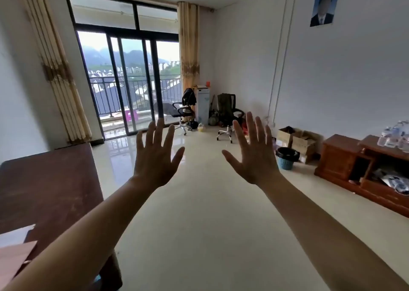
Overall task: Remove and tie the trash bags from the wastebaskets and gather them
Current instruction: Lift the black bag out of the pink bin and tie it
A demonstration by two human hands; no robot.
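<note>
Holding both bare hands up with fingers spread, left hand [155,158] and right hand [254,155] are gripping nothing; round blue woven-plastic wastebasket [285,161], black-lined, is standing beside cardboard boxes [297,141].

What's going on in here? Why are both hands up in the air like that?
A person is holding the left hand and the right hand out in front, fingers spread, with nothing in either. A blue wastebasket lined with a black trash bag stands on the floor to the right, beside cardboard boxes and a wooden cabinet. Neither hand is near it, so the bag job has not yet started.
</note>
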